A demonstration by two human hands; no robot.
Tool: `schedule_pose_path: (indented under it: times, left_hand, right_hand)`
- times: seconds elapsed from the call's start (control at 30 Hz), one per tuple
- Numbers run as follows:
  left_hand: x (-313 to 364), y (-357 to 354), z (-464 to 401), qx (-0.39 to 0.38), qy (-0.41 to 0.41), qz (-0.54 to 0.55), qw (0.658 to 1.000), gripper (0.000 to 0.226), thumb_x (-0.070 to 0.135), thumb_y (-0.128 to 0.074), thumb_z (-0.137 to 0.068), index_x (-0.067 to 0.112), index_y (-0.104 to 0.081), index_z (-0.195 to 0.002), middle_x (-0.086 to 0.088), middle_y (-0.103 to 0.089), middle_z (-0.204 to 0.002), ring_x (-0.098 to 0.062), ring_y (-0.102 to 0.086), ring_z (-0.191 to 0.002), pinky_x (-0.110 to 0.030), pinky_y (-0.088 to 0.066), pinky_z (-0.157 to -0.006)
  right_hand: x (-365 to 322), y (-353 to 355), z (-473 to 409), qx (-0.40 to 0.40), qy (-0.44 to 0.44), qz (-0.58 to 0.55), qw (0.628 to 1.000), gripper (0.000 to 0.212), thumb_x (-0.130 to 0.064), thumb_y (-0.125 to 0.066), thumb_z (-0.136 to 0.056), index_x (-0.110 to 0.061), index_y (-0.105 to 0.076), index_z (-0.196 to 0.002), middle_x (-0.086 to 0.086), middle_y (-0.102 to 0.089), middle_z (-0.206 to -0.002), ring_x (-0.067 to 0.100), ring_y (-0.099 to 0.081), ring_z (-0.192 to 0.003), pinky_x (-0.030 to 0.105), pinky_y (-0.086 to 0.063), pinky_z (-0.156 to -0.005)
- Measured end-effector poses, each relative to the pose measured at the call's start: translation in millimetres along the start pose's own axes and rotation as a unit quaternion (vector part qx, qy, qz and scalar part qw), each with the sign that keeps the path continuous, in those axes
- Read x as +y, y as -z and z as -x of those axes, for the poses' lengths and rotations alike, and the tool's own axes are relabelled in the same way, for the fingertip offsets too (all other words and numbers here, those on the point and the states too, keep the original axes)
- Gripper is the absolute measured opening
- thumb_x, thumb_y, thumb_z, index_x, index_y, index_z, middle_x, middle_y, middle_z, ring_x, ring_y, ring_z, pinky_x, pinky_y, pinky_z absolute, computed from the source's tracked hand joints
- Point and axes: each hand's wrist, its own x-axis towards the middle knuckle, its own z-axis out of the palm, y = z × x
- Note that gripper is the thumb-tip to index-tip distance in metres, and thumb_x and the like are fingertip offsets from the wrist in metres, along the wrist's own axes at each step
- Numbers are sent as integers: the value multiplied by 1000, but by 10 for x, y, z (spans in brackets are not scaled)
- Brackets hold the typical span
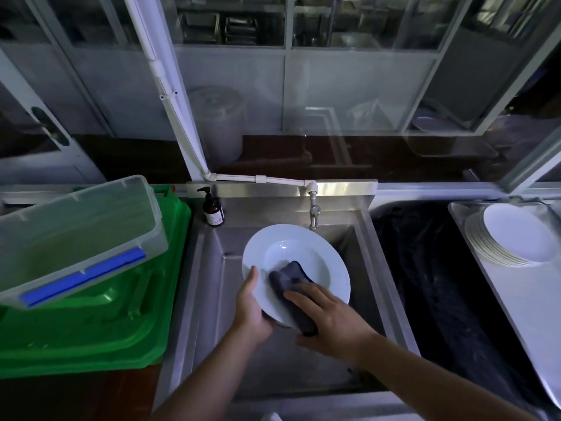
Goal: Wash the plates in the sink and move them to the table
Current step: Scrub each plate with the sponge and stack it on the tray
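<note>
A white deep plate [315, 253] is held tilted over the steel sink [212, 268]. My left hand [250, 308] grips its lower left rim, thumb on the upper face. My right hand [331, 320] presses a dark blue sponge [291, 284] against the plate's inner face. The tap [314, 212] stands just behind the plate, with no visible water. A stack of white plates [513, 235] rests on the steel table [522, 299] at the far right.
A brown soap pump bottle [212, 208] stands at the sink's back left corner. A clear plastic box [76, 235] with a blue clip sits on a green bin lid [91, 323] to the left. A black-lined bin [440, 284] lies between sink and table.
</note>
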Motion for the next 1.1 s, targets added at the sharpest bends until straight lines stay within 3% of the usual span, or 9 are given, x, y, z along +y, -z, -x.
schedule_pose_path:
  times: [0.1,0.2,0.33,0.47,0.6,0.8,0.93,1.0,1.1]
  left_hand:
    - [38,62,-9,-30,-6,-22,999,68,58,-36,-101,4,-62,-132,-26,-68,-127,-40,-64,-118,-50,-47,-103]
    - [60,84,-1,-56,-5,-32,998,70,59,-36,-99,3,-63,-131,-26,-68,-127,-39,-67,-114,-50,-47,-103]
    - [4,95,18,-86,16,-30,996,66,56,-40,-99,5,-61,-136,-24,-65,-133,-40,-63,-124,-53,-44,-109]
    - [-30,105,26,-111,16,-24,993,60,51,-42,-98,13,-58,-141,-20,-62,-139,-38,-60,-128,-55,-39,-113]
    - [37,80,38,-99,-23,-33,994,62,48,-49,-91,10,-59,-139,-19,-66,-134,-39,-64,-123,-53,-45,-108]
    - [55,54,92,-90,-32,-13,995,62,50,-49,-88,7,-64,-130,-23,-69,-127,-38,-71,-107,-51,-50,-96]
    - [-46,39,87,-78,-19,2,997,60,50,-44,-97,4,-64,-131,-25,-68,-127,-38,-69,-113,-49,-49,-99]
    - [-94,7,97,-76,-8,8,997,58,49,-42,-101,3,-68,-127,-24,-70,-124,-35,-72,-109,-47,-49,-96]
    - [-117,-13,94,-87,-9,7,996,55,46,-43,-100,9,-67,-132,-20,-66,-134,-34,-65,-122,-49,-44,-108]
  right_hand:
    - [118,58,85,18,5,19,1000,76,-69,-62,-88,-30,-41,-151,-1,-43,-155,21,-35,-148,42,-40,-115]
    - [114,40,93,13,-12,-6,1000,75,-72,-59,-90,-29,-45,-150,0,-35,-161,21,-19,-155,44,-28,-122]
    - [-65,-66,-95,-44,-55,-110,991,87,-74,-45,-93,-28,-17,-161,-8,2,-170,16,15,-155,41,-2,-126]
    - [56,1,-432,-14,-87,-100,991,91,-81,-38,-89,-33,-8,-161,-9,9,-169,18,18,-155,42,-2,-126]
    - [267,154,-530,2,-119,-22,993,74,-67,-43,-97,-41,-14,-160,-16,9,-168,12,20,-154,46,-9,-127]
    - [116,133,-263,28,-161,-75,984,68,-59,-49,-97,-28,-37,-156,-11,-17,-166,13,2,-156,41,-14,-127]
    - [-201,33,-162,3,-164,-191,968,63,-44,-58,-100,-30,-35,-156,-14,-18,-164,8,0,-155,28,-6,-126]
    - [-291,-23,-191,3,-150,-235,960,66,-46,-57,-100,-31,-30,-158,-16,-15,-166,6,3,-155,18,-2,-123]
    - [-265,-49,-366,28,-142,-231,962,72,-52,-54,-98,-30,-24,-159,-17,-8,-166,7,7,-154,19,-2,-123]
